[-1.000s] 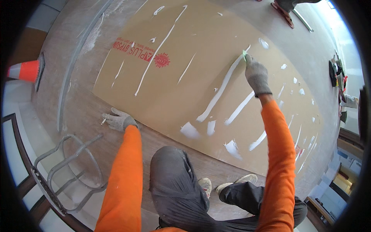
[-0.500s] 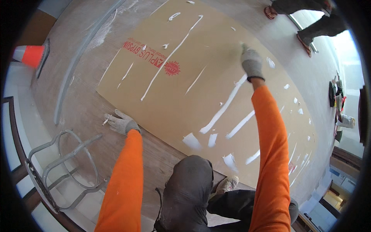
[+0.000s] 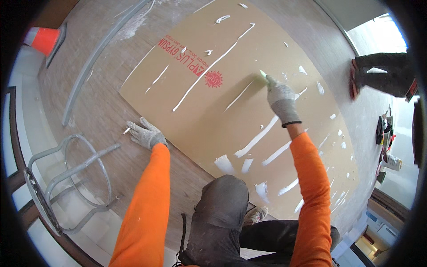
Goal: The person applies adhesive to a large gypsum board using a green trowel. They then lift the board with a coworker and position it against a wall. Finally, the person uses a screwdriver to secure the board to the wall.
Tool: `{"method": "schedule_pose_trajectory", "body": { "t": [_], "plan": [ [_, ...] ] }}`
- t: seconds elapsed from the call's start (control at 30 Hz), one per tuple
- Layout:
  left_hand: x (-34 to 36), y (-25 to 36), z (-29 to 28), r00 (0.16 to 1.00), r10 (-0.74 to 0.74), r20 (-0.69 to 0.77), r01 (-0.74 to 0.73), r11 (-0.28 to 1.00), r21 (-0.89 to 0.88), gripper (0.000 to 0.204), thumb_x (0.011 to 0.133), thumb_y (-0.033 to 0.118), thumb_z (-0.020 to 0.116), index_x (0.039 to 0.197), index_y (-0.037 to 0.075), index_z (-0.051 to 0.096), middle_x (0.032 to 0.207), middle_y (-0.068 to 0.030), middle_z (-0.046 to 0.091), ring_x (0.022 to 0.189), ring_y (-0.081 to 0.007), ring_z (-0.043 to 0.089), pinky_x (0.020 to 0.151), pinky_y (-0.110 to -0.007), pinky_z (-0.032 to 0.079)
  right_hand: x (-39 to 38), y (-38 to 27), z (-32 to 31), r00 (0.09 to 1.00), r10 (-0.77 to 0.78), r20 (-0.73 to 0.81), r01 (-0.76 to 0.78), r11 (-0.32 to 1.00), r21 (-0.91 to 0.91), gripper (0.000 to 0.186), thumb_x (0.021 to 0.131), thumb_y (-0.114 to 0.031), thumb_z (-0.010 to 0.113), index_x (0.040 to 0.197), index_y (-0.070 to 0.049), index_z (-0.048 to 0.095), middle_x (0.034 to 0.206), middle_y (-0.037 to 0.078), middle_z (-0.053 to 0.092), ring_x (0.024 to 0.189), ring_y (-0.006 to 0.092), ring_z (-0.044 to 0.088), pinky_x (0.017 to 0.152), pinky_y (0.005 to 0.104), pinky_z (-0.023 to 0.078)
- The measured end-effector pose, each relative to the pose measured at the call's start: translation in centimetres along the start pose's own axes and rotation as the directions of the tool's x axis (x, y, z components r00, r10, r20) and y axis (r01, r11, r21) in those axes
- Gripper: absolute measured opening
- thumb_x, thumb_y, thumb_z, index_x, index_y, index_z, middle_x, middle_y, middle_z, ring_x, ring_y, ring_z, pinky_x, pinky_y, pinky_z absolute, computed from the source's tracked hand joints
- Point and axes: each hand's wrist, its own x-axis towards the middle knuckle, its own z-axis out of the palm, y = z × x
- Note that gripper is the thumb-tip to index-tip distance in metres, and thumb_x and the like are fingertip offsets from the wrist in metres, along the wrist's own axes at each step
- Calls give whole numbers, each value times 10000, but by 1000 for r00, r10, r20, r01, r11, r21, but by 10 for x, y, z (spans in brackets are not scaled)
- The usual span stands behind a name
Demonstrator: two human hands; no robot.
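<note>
Gripping a green scraper (image 3: 263, 74), the right hand (image 3: 282, 100) leaves its tip free, probably for contact. The left hand (image 3: 146, 133) holds a white stick (image 3: 126, 131) between spread fingers.

On flr (image 3: 100, 107), white-streaked tan brd (image 3: 218, 133) is laid flat; grey strip (image 3: 84, 74) & orange cone (image 3: 46, 41) are set twd L edge.

White light glares from the upper-right opening (image 3: 378, 33); a soft shadow spreads across the board (image 3: 202, 129), left of the right hand (image 3: 282, 98). Fisheye distortion bends straight edges; black vignetting rounds the corners.
</note>
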Motion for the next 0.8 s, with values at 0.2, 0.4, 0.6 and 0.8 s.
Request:
{"method": "schedule_pose_trajectory", "body": {
  "t": [0.2,0.4,0.6,0.8],
  "plan": [
    [6,-2,7,1000,6,-13,-6,1000,27,661,1102,467,518,1567,7,428,1417,-232,613,1234,-404,599,1059,-520,457,-101,-98,27,893,-397,215,423,902,-90,586,956,-168,565,1508,17,491,1223,194,680,1033,291,695,775,453,582],
    [4,0,0,1000,-16,18,16,1000,-2,667,1099,443,527,1579,-3,405,1402,-238,618,1221,-411,598,1065,-522,450,-120,-101,-22,826,-513,233,464,854,236,524,987,-159,600,1504,-110,533,867,146,701,771,284,722,684,446,583],
    [6,1,0,1000,3,0,-3,1000,16,668,1099,431,529,1585,-9,395,1387,-238,624,1223,-416,595,1079,-534,439,92,49,9,937,-161,-309,62,949,-309,386,1098,-264,520,1454,-137,597,1010,183,732,776,344,698,660,477,556],
    [6,14,-2,994,-28,107,33,999,-42,665,1102,424,527,1581,-18,396,1421,-242,608,1308,-409,570,1103,-539,428,112,70,91,973,-60,-222,-4,961,-275,362,1013,-129,490,1351,-59,600,1065,198,742,818,381,742,689,502,593]
  ]
}}
